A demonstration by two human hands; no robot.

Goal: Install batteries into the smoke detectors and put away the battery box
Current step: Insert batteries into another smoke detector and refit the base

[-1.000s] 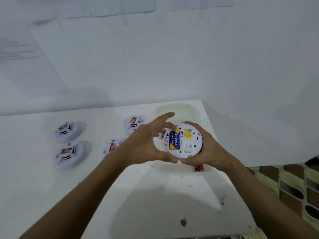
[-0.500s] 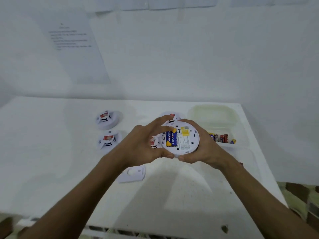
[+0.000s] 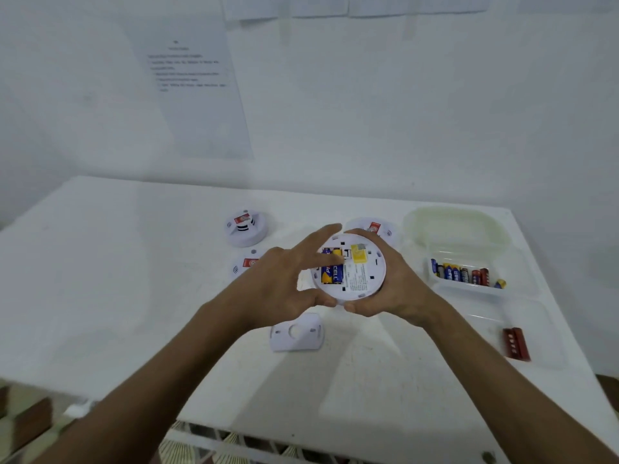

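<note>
The round white plastic smoke detector (image 3: pixel 355 267) is held back-side up above the white worktop (image 3: pixel 134 279), near its middle. The right hand (image 3: pixel 395 286) cups the detector's right rim, fingers curled around the edge. The left hand (image 3: pixel 284 279) steadies the left rim with its thumb below, while one finger presses on the blue and yellow batteries (image 3: pixel 331 267) seated in the open bay.

The detector looks like a light, stiff, hollow shell with smooth sides, so it is best gripped across the rim, away from the bay and the yellow label (image 3: pixel 357 257). The batteries are small, hard and prone to roll.

The loose white plastic cover (image 3: pixel 296 333) lies just near of the hands. To the right, the clear plastic battery box (image 3: pixel 469 286) stands open with spare cells inside.
</note>
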